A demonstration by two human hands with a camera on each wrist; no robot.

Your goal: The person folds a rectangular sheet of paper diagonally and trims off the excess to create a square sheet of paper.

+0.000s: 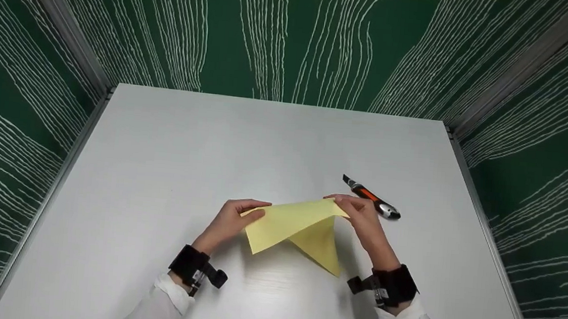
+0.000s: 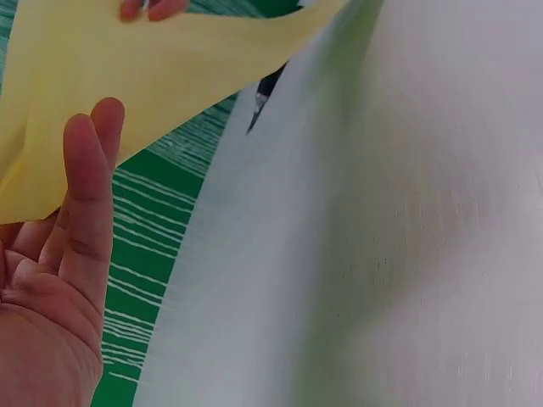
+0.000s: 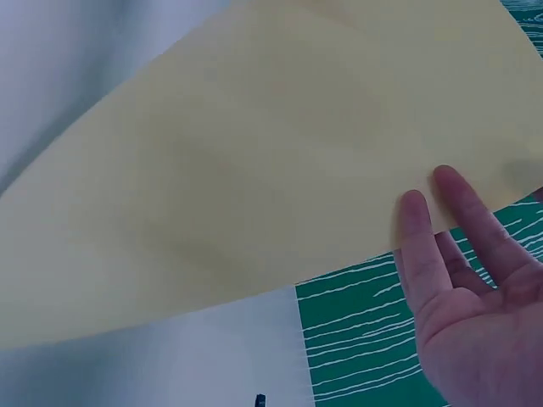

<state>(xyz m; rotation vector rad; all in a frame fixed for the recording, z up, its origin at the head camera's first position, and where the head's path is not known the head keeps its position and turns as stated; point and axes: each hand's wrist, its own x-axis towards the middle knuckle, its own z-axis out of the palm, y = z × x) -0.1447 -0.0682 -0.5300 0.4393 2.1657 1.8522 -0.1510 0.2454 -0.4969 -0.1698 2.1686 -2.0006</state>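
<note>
A yellow sheet of paper is held up over the white table between both hands, bent so that one part hangs lower toward the front. My left hand pinches its left end between thumb and fingers. At the upper right corner, my right hand grips the paper the same way. Just beyond the right hand lies a black and orange utility knife, its dark blade end pointing up and left. In the left wrist view, only the tip end of that knife shows past the paper's edge.
The white tabletop has grey metal rails along its sides. Green walls with wavy white lines stand around it. Black wrist cameras are strapped on both wrists, above white sleeves.
</note>
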